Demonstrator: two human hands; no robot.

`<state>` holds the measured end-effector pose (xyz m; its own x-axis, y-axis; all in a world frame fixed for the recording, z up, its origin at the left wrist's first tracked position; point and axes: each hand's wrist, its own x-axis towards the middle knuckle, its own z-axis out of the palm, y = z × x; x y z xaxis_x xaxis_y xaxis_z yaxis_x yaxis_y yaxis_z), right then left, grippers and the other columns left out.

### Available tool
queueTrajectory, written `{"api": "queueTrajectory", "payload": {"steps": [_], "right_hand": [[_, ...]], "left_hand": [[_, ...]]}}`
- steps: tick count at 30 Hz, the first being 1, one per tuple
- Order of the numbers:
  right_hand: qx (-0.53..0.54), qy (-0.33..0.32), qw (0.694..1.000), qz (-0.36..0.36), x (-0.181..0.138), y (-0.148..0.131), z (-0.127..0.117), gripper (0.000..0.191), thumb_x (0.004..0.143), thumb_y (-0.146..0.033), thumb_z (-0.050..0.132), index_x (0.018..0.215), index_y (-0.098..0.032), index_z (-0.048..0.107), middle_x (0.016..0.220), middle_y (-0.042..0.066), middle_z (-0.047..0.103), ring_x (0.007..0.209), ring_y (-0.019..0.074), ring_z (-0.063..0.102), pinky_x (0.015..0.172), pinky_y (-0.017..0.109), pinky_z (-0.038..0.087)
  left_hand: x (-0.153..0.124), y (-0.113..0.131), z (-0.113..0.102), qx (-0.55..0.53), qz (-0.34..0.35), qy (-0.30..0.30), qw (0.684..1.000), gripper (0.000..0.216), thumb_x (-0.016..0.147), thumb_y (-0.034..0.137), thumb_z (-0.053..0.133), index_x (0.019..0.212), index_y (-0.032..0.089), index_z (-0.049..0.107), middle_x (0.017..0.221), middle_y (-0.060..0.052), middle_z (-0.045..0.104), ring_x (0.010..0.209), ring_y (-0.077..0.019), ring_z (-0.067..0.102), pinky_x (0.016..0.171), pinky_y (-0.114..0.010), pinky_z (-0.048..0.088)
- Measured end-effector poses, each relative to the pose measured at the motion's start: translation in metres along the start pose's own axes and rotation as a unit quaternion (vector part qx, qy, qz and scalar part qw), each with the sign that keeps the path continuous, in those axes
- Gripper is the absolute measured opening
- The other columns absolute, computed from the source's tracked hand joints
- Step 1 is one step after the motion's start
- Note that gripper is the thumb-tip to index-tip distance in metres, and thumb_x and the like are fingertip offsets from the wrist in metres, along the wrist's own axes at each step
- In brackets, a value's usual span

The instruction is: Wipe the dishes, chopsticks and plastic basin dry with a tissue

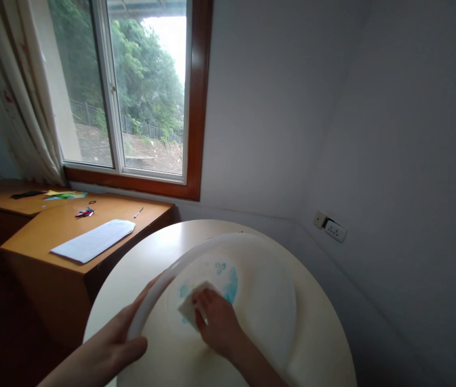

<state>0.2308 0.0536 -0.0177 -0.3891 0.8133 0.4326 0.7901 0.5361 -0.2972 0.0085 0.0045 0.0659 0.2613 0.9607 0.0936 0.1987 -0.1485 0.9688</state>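
A translucent white plastic basin (pixel 268 274) is on a round white table (pixel 155 239). Blue printed patterns show on its bottom. My left hand (pixel 118 336) grips the basin's left rim, thumb on the near side and fingers behind it, partly hidden. Inside the basin, my right hand (pixel 215 317) pinches a folded white cloth (pixel 188 308) and presses it to the printed bottom, covering part of the pattern. The cloth is squarish and pale; its exact material cannot be made out.
To the left is a wooden desk (pixel 42 236) with a folded white sheet (pixel 96 240), a pen (pixel 138 212) and small colourful items (pixel 85 212). A window (pixel 147 97) and curtain (pixel 30 97) are behind it. A wall socket (pixel 335 230) is at right.
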Motion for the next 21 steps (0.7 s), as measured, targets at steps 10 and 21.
{"api": "queueTrajectory", "payload": {"steps": [10, 21], "right_hand": [[0.006, -0.003, 0.997, 0.083, -0.018, 0.004, 0.037, 0.029, 0.076, -0.015, 0.042, 0.104, -0.015, 0.050, 0.102, 0.013, 0.059, 0.094, 0.0244, 0.055, 0.082, 0.035, 0.045], [-0.024, -0.160, 0.984, 0.078, -0.031, 0.006, 0.014, 0.021, 0.079, -0.012, 0.046, 0.084, -0.020, 0.065, 0.090, 0.004, 0.068, 0.087, 0.0183, 0.061, 0.075, 0.025, 0.044]], "left_hand": [[0.001, -0.001, -0.007, 0.020, 0.009, -0.064, 0.998, 0.072, 0.066, 0.035, 0.065, 0.132, 0.035, 0.038, 0.142, 0.006, 0.035, 0.132, -0.0332, 0.023, 0.106, -0.045, 0.023], [-0.002, -0.030, -0.017, -0.017, -0.035, -0.027, 0.999, 0.079, 0.058, 0.046, 0.071, 0.130, 0.031, 0.044, 0.140, 0.002, 0.038, 0.130, -0.0354, 0.024, 0.101, -0.047, 0.032]]}}
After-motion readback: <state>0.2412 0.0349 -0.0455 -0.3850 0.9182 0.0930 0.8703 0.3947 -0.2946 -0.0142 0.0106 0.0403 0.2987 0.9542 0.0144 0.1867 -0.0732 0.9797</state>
